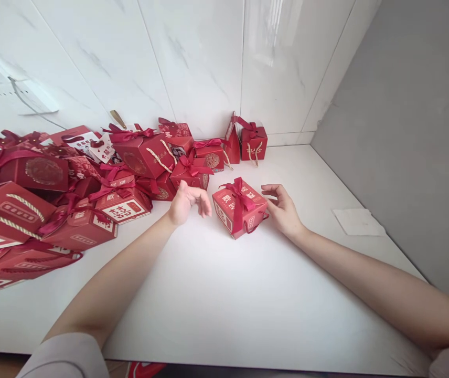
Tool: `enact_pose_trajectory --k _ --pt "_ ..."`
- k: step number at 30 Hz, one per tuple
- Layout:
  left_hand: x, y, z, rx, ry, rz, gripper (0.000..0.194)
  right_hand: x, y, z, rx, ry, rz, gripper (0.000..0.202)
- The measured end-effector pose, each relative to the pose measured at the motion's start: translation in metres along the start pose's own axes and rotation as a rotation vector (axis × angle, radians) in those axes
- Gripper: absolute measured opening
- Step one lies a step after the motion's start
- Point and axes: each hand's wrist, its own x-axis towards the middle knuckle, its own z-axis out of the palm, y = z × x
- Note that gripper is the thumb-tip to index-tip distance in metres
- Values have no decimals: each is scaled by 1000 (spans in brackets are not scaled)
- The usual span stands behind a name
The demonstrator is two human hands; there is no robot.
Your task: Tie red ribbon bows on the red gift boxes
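Observation:
A red gift box [228, 207] with a dark red ribbon bow [241, 197] on top and a cord handle sits on the white table between my hands. My left hand [190, 203] hovers left of the box, apart from it, fingers loosely curled and spread with nothing in them. On the other side, my right hand [283, 212] is open beside the box's right face, close to the cord handle [256, 224]. Whether its fingertips touch the box I cannot tell. Both thumbs and most fingers show.
A large heap of red gift boxes [43, 173] fills the table's left side, reaching the marbled wall. Two more boxes [254, 144] stand at the back. A folded white tissue [358, 222] lies near the right edge, beside a grey wall [401, 131]. A cable [31, 105] hangs at the upper left.

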Motion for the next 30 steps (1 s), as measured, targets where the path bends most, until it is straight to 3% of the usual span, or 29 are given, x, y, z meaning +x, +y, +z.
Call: enact_pose_trajectory --k 3,5,7,10,16,18,24,27,30 --pt "1 9 2 85 247 10 55 0 -4 -1 57 13 -17 24" --pt "2 10 5 176 323 33 33 -3 -9 -1 64 11 -68 25" --pt "3 8 8 250 287 64 28 -7 -13 -1 52 2 -137 24" --pt "2 5 13 321 147 62 49 -11 -15 -1 26 -49 -194 23" --pt "-1 12 12 374 -33 69 85 -7 -8 0 47 -87 -157 28" --pt "-2 19 10 412 -29 33 79 -6 -6 1 61 -106 -138 29" --pt "-5 42 6 511 161 -131 50 -7 -2 3 34 -204 -81 33" --pt "-6 53 2 602 135 -123 32 -6 1 3 23 -224 -64 31" --pt "-6 59 0 587 56 -181 32 -6 2 2 11 -227 -69 30"
